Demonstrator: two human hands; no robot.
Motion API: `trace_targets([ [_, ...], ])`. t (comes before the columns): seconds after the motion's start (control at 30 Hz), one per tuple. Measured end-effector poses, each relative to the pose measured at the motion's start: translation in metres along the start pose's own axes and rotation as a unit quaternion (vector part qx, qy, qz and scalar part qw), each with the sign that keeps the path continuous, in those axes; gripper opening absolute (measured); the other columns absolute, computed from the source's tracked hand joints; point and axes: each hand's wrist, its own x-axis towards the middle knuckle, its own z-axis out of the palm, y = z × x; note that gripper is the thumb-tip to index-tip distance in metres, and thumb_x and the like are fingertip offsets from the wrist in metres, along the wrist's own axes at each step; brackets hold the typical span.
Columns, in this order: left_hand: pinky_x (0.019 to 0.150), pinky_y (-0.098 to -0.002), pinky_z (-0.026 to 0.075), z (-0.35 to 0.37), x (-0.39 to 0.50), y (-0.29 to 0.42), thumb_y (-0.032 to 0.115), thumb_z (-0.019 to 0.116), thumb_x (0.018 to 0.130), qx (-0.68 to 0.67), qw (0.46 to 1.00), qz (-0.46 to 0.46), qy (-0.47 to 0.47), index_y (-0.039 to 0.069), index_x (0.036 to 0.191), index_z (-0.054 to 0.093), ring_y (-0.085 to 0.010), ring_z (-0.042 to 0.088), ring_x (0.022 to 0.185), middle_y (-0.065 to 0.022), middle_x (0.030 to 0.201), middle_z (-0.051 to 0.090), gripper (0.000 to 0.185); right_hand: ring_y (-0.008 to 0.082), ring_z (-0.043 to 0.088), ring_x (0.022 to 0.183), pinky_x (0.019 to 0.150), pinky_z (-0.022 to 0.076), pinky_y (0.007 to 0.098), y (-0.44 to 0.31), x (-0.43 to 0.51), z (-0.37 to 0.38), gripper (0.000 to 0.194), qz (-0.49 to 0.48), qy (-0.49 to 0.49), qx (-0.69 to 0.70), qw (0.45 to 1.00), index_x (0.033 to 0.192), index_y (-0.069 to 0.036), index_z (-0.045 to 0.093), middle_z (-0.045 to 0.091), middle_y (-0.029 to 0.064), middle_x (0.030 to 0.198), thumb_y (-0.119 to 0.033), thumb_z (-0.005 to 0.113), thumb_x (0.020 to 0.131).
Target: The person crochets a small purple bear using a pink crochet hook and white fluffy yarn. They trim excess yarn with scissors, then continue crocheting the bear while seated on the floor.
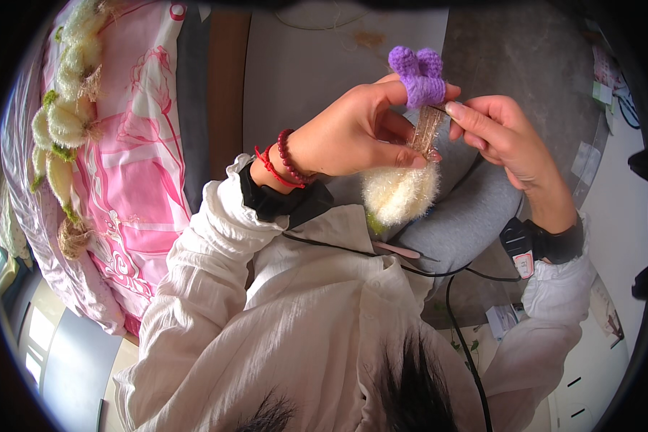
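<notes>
My left hand (362, 129) holds a fuzzy cream-coloured yarn piece (402, 191) with a bit of green at its lower end, pinched at the top between thumb and fingers. Brown strands of yarn (425, 128) run up from it to the left index finger. Around that finger sits a purple crocheted band (425, 89) with two rounded lobes. Close to the fingertip, my right hand (497, 121) pinches a thin dark shaft between thumb and index finger, its tip at the brown strands; its exact kind cannot be told. A pink-handled tool (397, 249) with a thin metal point lies on the lap.
Several fuzzy cream and green yarn pieces (65, 124) lie joined on pink floral cloth (140, 135) at the left, with a brown yarn bundle (74, 237) below. A black cable (456, 308) crosses the lap. Scissors handles (628, 110) show at the far right.
</notes>
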Motion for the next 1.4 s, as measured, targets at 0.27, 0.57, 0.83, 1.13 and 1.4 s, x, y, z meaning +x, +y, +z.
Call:
trace_targets([
  [0.27,0.082,-0.0294,0.051,-0.003,-0.001,0.003,-0.01,0.064,0.075,-0.072,0.997,0.009,-0.001,0.002,0.132,0.037,-0.0195,0.062,0.094,-0.0081,0.13,0.045,0.064,0.0002,0.035,0.052,0.049,0.0262,0.0185,0.009,-0.007,-0.004,0.024,-0.084,0.025,-0.029,0.996,0.073,-0.002,0.062,0.044,-0.0086,0.054,-0.024,0.072,0.076],
  [0.57,0.082,-0.0373,0.052,-0.001,-0.002,0.007,-0.015,0.066,0.069,-0.134,0.991,-0.01,-0.011,-0.001,0.132,0.035,-0.027,0.063,0.093,-0.0139,0.132,0.043,0.072,0.0004,0.043,0.057,0.057,0.0347,0.0179,0.008,-0.014,0.031,0.015,-0.131,0.055,0.163,0.976,0.081,0.001,0.064,0.052,-0.0067,0.06,-0.014,0.067,0.08],
  [0.83,0.082,-0.0375,0.052,0.0,-0.002,0.008,-0.016,0.064,0.07,-0.112,0.994,-0.005,-0.015,0.0,0.132,0.036,-0.0283,0.063,0.094,-0.0124,0.135,0.041,0.07,0.0029,0.049,0.064,0.06,0.0387,0.0185,0.009,-0.013,0.03,0.012,-0.153,0.09,0.157,0.971,0.082,0.0,0.064,0.058,-0.0031,0.067,-0.012,0.066,0.08],
  [1.13,0.082,-0.0365,0.052,0.001,-0.002,0.008,-0.017,0.063,0.07,-0.112,0.994,-0.007,-0.015,0.0,0.132,0.036,-0.0271,0.063,0.095,-0.0111,0.135,0.04,0.07,-0.0002,0.041,0.055,0.052,0.0308,0.0177,0.011,-0.013,0.033,0.012,-0.12,0.131,0.231,0.957,0.083,-0.001,0.064,0.052,-0.0079,0.061,-0.012,0.066,0.08],
  [1.4,0.081,-0.0354,0.052,0.002,-0.002,0.006,-0.016,0.063,0.071,-0.095,0.995,-0.027,-0.013,0.0,0.132,0.036,-0.0255,0.063,0.093,-0.0119,0.133,0.043,0.069,-0.0006,0.038,0.054,0.05,0.0282,0.0178,0.015,-0.014,0.04,0.012,-0.169,0.184,0.155,0.956,0.082,-0.001,0.064,0.05,-0.0086,0.061,-0.012,0.065,0.081],
])
